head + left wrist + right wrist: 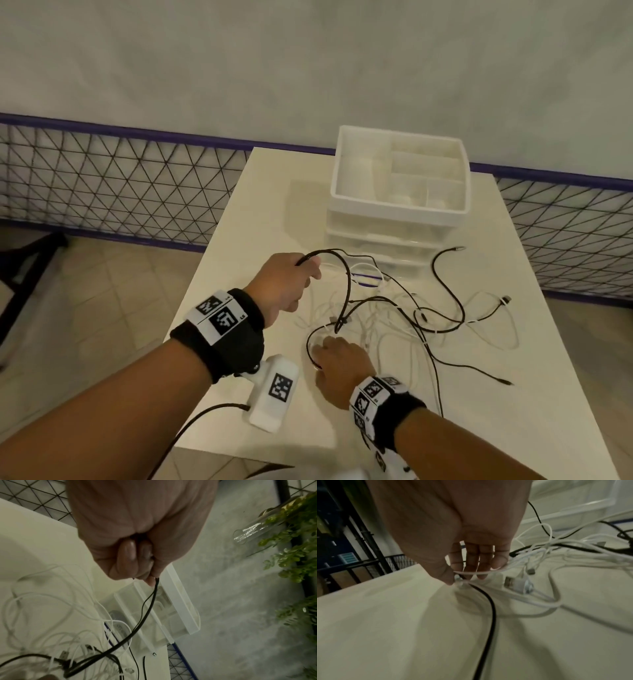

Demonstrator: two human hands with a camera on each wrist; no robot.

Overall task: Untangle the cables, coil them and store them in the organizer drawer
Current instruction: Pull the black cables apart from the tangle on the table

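Observation:
A tangle of white and black cables [383, 318] lies on the white table [513, 428] in front of the white organizer [337, 178]. My left hand [291, 284] is raised at the left of the tangle. Its fist [150, 577] grips a black cable [145, 609], which arcs [346, 274] down into the knot. My right hand [337, 359] is low at the near edge of the tangle. There thumb and fingers [458, 576] pinch a thin white cable [476, 572], with a black cable [491, 608] running just beneath. A white USB plug [513, 582] lies beside the fingers.
The organizer has an open divided top tray and clear drawers [376, 246] below, which look closed. Loose cable ends trail to the right [503, 299] and front [503, 382]. A wire mesh fence [120, 185] runs behind the table. Green foliage [295, 550] shows in the left wrist view.

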